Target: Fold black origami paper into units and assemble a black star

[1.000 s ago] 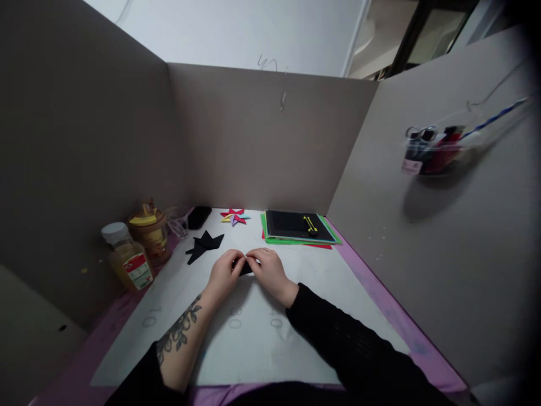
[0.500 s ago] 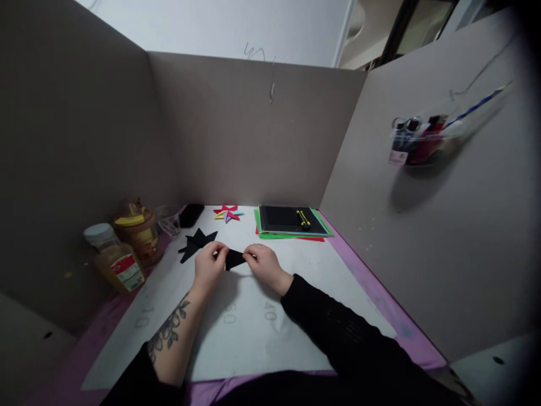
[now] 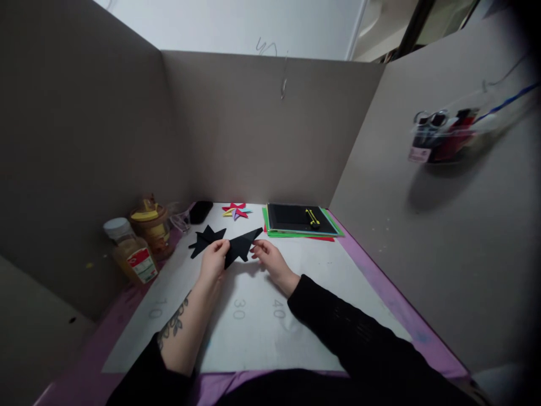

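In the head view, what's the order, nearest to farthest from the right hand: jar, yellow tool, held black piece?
1. Held black piece: in the left hand, beside the right hand.
2. Yellow tool: farther back, atop the stack.
3. Jar: far left.

On the left we see a white-capped bottle (image 3: 134,256) beside a brown cup (image 3: 153,232), a clear cup (image 3: 181,219) and a flat black object (image 3: 202,212); on the right wall (image 3: 380,265), a clear container (image 3: 459,133).
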{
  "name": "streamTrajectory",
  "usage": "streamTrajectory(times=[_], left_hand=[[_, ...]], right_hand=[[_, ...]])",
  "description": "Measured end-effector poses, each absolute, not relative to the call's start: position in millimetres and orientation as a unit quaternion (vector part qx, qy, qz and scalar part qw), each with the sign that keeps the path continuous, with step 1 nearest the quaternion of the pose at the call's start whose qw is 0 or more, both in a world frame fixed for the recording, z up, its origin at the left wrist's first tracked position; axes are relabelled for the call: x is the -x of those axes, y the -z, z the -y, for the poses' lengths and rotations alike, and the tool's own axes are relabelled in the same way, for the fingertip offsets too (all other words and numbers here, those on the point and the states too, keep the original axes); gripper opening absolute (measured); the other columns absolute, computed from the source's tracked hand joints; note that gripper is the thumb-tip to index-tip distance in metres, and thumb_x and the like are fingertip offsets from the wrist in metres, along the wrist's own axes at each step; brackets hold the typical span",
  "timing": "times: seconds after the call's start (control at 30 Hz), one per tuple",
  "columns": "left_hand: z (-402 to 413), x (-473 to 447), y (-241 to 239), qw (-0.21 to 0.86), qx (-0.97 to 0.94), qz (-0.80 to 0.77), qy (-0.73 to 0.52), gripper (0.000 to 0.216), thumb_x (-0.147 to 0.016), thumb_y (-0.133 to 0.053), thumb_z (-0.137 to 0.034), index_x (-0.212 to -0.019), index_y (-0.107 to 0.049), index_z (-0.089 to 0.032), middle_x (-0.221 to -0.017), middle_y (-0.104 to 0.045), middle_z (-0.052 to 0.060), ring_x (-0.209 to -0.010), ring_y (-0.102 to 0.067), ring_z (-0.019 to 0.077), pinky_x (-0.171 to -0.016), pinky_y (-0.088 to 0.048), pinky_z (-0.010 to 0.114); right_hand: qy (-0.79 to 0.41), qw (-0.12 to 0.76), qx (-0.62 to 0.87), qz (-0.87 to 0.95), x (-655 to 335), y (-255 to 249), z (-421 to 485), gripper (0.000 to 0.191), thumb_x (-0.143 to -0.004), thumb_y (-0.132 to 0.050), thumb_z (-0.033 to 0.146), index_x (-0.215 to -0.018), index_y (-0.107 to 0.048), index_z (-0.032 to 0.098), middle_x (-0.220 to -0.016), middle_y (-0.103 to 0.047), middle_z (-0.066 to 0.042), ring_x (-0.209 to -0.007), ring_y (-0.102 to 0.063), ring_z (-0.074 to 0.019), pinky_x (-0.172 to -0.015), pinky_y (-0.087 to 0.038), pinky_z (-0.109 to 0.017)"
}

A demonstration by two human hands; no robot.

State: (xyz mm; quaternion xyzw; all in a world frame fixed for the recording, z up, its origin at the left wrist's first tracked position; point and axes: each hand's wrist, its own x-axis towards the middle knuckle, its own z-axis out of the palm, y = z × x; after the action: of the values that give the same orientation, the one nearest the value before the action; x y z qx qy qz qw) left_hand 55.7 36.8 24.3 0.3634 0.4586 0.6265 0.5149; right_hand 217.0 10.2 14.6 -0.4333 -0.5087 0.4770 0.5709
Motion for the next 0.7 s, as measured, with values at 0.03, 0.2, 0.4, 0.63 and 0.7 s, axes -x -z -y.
streamTrajectory(times=[0.03, 0.2, 0.4, 0.63, 0.7], left_hand=[[-35, -58, -24, 0.528, -0.368, -0.446, -0.622, 0.038, -0.052, -0.077, -0.042, -0.074, -0.064, -0.014, -0.065, -0.061, 0.0, -0.06, -0.053, 0.0128, -0.057, -0.041, 0.022], [-23, -64, -31, 0.601, -0.397, -0.427, -0.546, 0.031, -0.055, -0.075, -0.039, -0.068, -0.061, -0.015, -0.061, -0.059, 0.0, -0.058, -0.055, 0.0137, -0.054, -0.043, 0.023], [-25, -53, -36, 0.589, -0.459, -0.494, -0.446, 0.022, -0.059, -0.068, -0.034, -0.067, -0.06, -0.014, -0.063, -0.059, 0.003, -0.06, -0.056, 0.0143, -0.05, -0.039, 0.021], [-27, -50, -39, 0.424, -0.612, -0.503, -0.439, 0.019, -0.067, -0.056, -0.035, -0.064, -0.058, -0.017, -0.062, -0.059, 0.001, -0.062, -0.054, 0.0159, -0.055, -0.037, 0.024], [-26, -50, -41, 0.386, -0.644, -0.488, -0.444, 0.017, -0.069, -0.054, -0.033, -0.062, -0.056, -0.017, -0.06, -0.055, -0.001, -0.061, -0.051, 0.0148, -0.057, -0.037, 0.024]], right_hand=[[-0.494, 0.558, 0.422, 0.516, -213, -14, -8, 0.032, -0.07, -0.066, 0.041, -0.09, -0.06, 0.017, -0.075, -0.063, -0.002, -0.064, -0.057, -0.0147, -0.049, -0.037, -0.023], [-0.518, 0.544, 0.447, 0.485, -207, -10, -5, 0.021, -0.067, -0.067, 0.033, -0.066, -0.062, 0.014, -0.058, -0.06, -0.001, -0.052, -0.05, -0.0116, -0.047, -0.032, -0.023], [-0.516, 0.569, 0.452, 0.454, -212, -10, -6, 0.018, -0.066, -0.065, 0.031, -0.06, -0.057, 0.015, -0.05, -0.054, 0.003, -0.044, -0.042, -0.0085, -0.044, -0.028, -0.023], [-0.526, 0.555, 0.459, 0.451, -210, -14, -4, 0.017, -0.065, -0.063, 0.028, -0.057, -0.055, 0.016, -0.048, -0.052, 0.003, -0.041, -0.039, -0.0071, -0.041, -0.026, -0.021], [-0.533, 0.551, 0.465, 0.443, -210, -14, -3, 0.017, -0.064, -0.064, 0.028, -0.058, -0.055, 0.015, -0.049, -0.054, 0.002, -0.041, -0.04, -0.0073, -0.04, -0.026, -0.021]])
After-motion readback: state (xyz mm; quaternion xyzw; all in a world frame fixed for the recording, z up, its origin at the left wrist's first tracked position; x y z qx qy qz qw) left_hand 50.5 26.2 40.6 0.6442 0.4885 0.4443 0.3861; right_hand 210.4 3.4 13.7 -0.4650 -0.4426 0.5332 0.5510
